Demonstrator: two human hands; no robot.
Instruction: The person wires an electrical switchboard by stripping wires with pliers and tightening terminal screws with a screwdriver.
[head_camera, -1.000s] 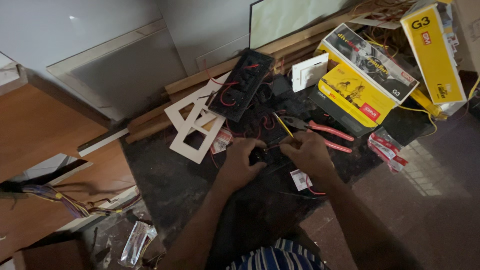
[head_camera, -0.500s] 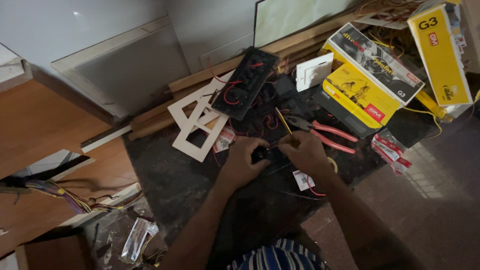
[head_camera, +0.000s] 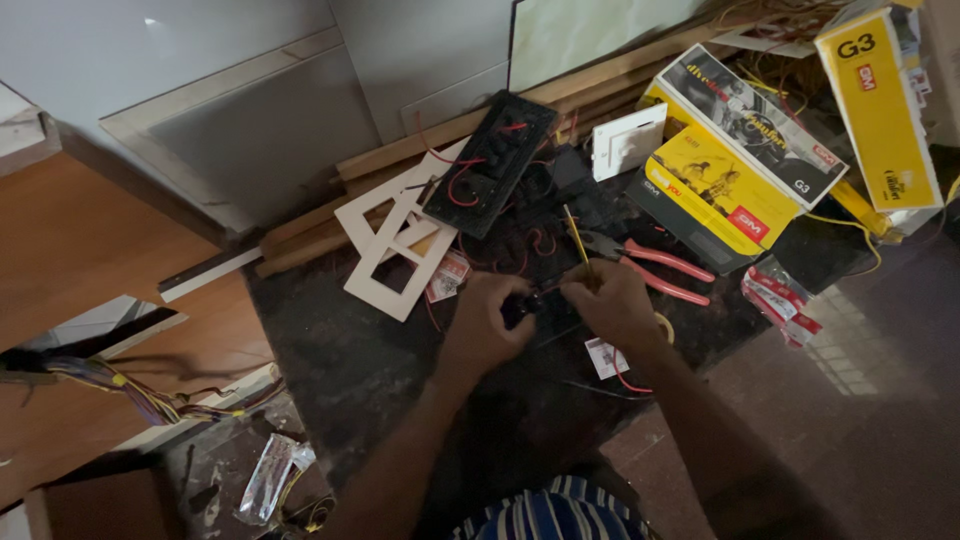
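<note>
While the left hand (head_camera: 490, 325) pinches a small black switch module (head_camera: 525, 305) on the dark worktop (head_camera: 330, 350), the right hand (head_camera: 610, 305) clamps a yellow-handled screwdriver (head_camera: 575, 240) against it (just beside the red-handled pliers (head_camera: 645, 262)).

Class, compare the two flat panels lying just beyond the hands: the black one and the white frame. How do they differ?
The black switch panel is dark and solid, with red wires looped over it. The white frame plate is pale, bare, with open rectangular cut-outs. The black panel overlaps the frame's edge. Both lie flat, angled alike.
</note>
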